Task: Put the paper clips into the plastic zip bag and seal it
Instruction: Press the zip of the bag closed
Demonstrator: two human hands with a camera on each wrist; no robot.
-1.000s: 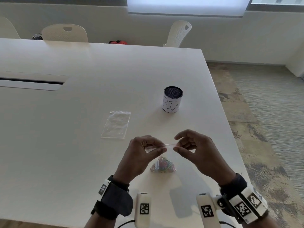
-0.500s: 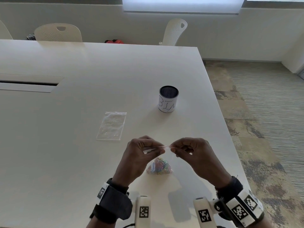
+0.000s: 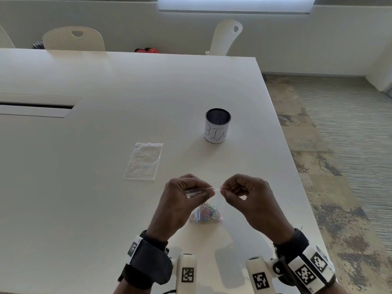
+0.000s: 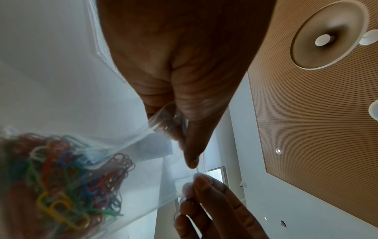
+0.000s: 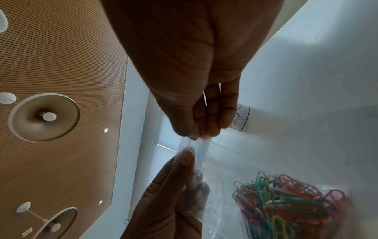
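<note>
A clear plastic zip bag [image 3: 206,205] hangs above the table's near right part, its bottom heavy with several coloured paper clips [image 3: 206,215] [image 4: 61,186] [image 5: 286,208]. Both hands pinch its top strip. My left hand [image 3: 182,198] grips the strip's left part between thumb and fingers. Close beside it, my right hand [image 3: 248,198] pinches the strip's right end. In the wrist views the fingertips [image 4: 192,160] [image 5: 194,135] of the two hands nearly meet on the zip [image 4: 201,163].
A second, empty zip bag [image 3: 144,161] lies flat on the white table [image 3: 84,187], left of the hands. A mesh cup [image 3: 217,128] labelled BIN stands beyond them. The table's right edge is close to my right hand. Chairs stand at the far side.
The right hand has slid left along the bag's top strip towards the left hand, so the gap between the two pinches has closed. The bag still hangs with the clips inside.
</note>
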